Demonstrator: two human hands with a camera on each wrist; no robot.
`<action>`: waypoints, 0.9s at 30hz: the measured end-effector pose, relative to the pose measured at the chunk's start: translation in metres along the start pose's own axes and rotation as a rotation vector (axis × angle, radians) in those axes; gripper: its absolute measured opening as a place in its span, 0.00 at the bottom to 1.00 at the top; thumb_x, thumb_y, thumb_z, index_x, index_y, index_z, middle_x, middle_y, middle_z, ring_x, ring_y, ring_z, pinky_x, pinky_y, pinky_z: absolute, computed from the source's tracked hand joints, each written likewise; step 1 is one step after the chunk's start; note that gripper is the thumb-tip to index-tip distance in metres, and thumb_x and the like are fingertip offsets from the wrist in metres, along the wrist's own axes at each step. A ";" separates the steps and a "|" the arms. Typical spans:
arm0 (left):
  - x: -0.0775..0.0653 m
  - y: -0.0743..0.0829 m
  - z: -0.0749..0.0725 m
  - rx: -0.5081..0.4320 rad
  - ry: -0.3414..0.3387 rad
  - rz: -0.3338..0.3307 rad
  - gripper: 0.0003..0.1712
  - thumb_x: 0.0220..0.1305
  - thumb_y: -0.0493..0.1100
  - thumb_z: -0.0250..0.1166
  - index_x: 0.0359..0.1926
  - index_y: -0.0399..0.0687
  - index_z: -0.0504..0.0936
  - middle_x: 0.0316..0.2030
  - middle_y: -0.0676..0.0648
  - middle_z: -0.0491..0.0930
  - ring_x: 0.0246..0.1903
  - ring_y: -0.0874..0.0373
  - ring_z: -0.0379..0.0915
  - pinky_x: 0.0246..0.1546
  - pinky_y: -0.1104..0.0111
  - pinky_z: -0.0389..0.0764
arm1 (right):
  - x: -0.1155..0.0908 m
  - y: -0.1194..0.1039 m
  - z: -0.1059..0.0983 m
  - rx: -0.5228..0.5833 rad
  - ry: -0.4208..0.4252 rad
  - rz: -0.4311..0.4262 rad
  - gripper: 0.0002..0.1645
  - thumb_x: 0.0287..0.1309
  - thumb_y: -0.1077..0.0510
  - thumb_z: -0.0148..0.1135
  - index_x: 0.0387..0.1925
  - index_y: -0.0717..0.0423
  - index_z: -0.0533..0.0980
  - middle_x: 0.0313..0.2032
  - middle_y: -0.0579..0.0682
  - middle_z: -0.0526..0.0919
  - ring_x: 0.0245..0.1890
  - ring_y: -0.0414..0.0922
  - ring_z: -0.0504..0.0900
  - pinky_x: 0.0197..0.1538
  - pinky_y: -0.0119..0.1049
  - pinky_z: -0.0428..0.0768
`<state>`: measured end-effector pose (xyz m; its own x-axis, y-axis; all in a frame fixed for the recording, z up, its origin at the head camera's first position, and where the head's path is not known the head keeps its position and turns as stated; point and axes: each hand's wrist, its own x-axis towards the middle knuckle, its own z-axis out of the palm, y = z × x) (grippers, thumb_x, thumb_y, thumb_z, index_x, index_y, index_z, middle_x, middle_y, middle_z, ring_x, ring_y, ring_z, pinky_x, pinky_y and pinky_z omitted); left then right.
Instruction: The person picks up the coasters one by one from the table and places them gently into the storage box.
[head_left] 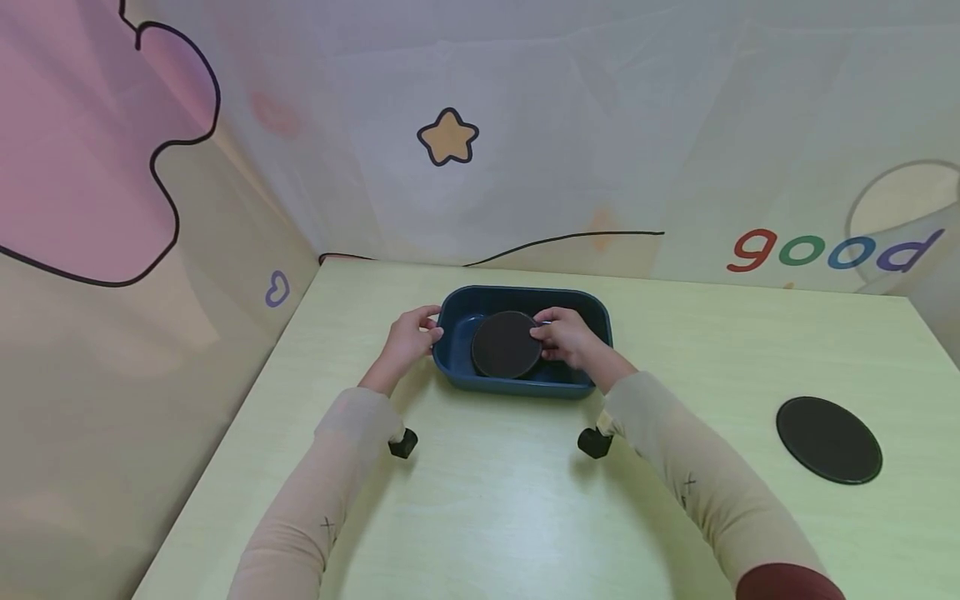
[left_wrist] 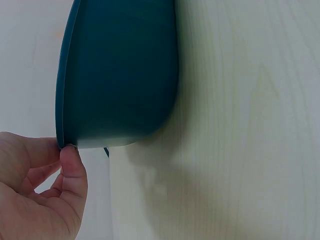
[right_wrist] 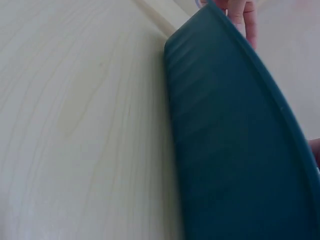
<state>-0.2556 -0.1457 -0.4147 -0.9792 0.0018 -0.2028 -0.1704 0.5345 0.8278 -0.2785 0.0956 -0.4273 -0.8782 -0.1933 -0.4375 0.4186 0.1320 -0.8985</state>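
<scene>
A dark blue rectangular tub point(head_left: 487, 384) stands on the table in the head view. My left hand point(head_left: 407, 340) pinches the tub's left end at the rim; the left wrist view shows the thumb and a finger of that hand point(left_wrist: 45, 185) on the rim corner. Inside the tub, a round black disc point(head_left: 504, 346) is tilted toward the camera. My right hand point(head_left: 572, 337) reaches in over the tub's right side and grips the disc's right edge. In the right wrist view the wall of the tub point(right_wrist: 230, 135) hides the disc and most of the right hand.
A second black disc point(head_left: 828, 440) lies flat on the pale wooden table point(head_left: 480, 517), to the right of the right forearm. Behind the table hangs a printed backdrop point(head_left: 525, 167). A small black block point(head_left: 403, 443) hangs at the left wrist, another point(head_left: 595, 443) at the right.
</scene>
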 end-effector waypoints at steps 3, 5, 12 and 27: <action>0.000 0.000 0.000 0.001 -0.002 -0.002 0.24 0.61 0.35 0.53 0.59 0.46 0.67 0.39 0.43 0.71 0.31 0.57 0.69 0.32 0.70 0.79 | 0.007 0.006 -0.002 -0.022 0.030 -0.019 0.16 0.54 0.66 0.54 0.45 0.63 0.65 0.22 0.46 0.70 0.18 0.38 0.68 0.24 0.27 0.72; 0.000 0.001 0.000 0.001 -0.004 -0.005 0.24 0.61 0.35 0.53 0.59 0.46 0.67 0.39 0.43 0.71 0.31 0.57 0.69 0.33 0.70 0.79 | 0.013 0.010 -0.005 -0.025 0.025 -0.048 0.15 0.52 0.65 0.57 0.43 0.62 0.68 0.22 0.48 0.71 0.19 0.40 0.70 0.24 0.29 0.72; 0.000 0.001 0.000 0.007 -0.006 -0.017 0.24 0.61 0.35 0.53 0.59 0.47 0.66 0.40 0.43 0.70 0.32 0.56 0.69 0.35 0.69 0.79 | 0.009 0.004 -0.001 -0.186 0.118 0.002 0.18 0.53 0.67 0.53 0.48 0.62 0.68 0.31 0.51 0.71 0.23 0.41 0.71 0.25 0.29 0.72; 0.000 0.001 0.000 0.016 -0.001 -0.005 0.24 0.61 0.35 0.53 0.59 0.47 0.66 0.39 0.43 0.70 0.32 0.56 0.69 0.34 0.69 0.79 | -0.008 -0.012 -0.011 -0.299 0.133 -0.006 0.21 0.54 0.66 0.53 0.51 0.61 0.65 0.34 0.50 0.68 0.30 0.43 0.69 0.26 0.30 0.73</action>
<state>-0.2554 -0.1454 -0.4141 -0.9783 -0.0005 -0.2073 -0.1737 0.5481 0.8182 -0.2793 0.1060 -0.4127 -0.9113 -0.0686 -0.4060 0.3442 0.4145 -0.8425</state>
